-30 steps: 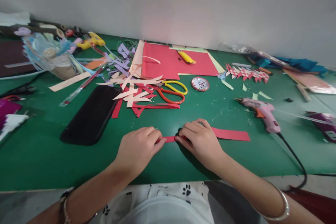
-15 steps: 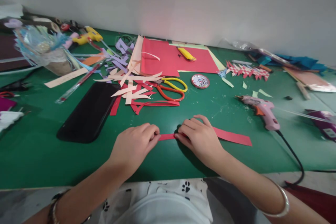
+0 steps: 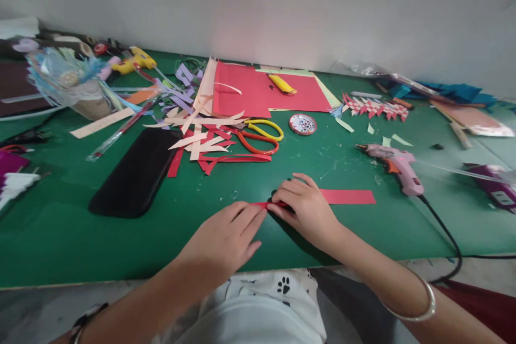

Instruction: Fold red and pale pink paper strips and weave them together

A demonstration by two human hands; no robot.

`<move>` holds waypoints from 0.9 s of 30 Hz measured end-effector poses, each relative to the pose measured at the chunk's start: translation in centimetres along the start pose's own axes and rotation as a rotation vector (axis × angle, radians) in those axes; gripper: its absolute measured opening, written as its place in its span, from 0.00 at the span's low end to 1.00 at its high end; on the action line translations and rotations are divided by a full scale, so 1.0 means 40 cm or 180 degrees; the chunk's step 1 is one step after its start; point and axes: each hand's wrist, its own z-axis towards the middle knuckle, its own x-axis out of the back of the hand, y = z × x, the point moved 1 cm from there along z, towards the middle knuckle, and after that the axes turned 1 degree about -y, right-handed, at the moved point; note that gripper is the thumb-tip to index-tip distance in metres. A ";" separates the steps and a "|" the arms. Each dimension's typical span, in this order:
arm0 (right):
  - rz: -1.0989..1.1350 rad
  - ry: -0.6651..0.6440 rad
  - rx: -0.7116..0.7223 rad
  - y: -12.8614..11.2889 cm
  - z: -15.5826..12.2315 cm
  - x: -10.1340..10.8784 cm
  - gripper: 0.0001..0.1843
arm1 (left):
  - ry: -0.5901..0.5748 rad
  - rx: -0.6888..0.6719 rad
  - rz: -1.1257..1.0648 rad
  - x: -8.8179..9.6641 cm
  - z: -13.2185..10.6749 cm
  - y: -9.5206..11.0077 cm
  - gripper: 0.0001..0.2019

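One broad, smooth green counter (image 3: 121,242) carries the layout. Near its far edge lies a flat pile of red paper sheets (image 3: 242,91), used here as the landmark. Left of the pile and nearer the person rests a black, round-cornered flat slab (image 3: 137,172). Two bare hands occupy the near side of the pile: the left hand (image 3: 226,236) is unclenched, fingers extended and thumb splayed away; the right hand (image 3: 306,212) is drawn together in a pinch. On the same near side, well apart from the pile, the long, narrow red paper strip (image 3: 349,197) passes under the right hand's grip, its left part meeting the left hand's fingertips and its tail running out rightward. Whether it is folded beneath the fingers cannot be told. Judged as thin card, it should prove almost weightless, springy along its length, quick to crease and easily torn; a light thumb-and-finger hold across both faces, close to the worked portion, would suit it best. Between pile and strip lie scissors with yellow and orange loop handles (image 3: 257,151) and, slightly smaller, a round, red-rimmed shallow dish (image 3: 302,124) of coloured specks.
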 end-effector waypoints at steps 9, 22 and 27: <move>0.1219 -0.0192 -0.0434 0.081 -0.076 0.056 0.09 | 0.0303 0.0522 0.0196 -0.003 -0.004 0.062 0.36; 0.0689 -0.0444 -0.0695 0.138 -0.101 0.098 0.12 | 0.0113 0.0762 0.0335 -0.003 0.032 0.088 0.39; 0.0681 -0.0534 -0.0632 0.127 -0.090 0.105 0.09 | 0.0138 0.0689 0.0386 -0.011 0.031 0.090 0.42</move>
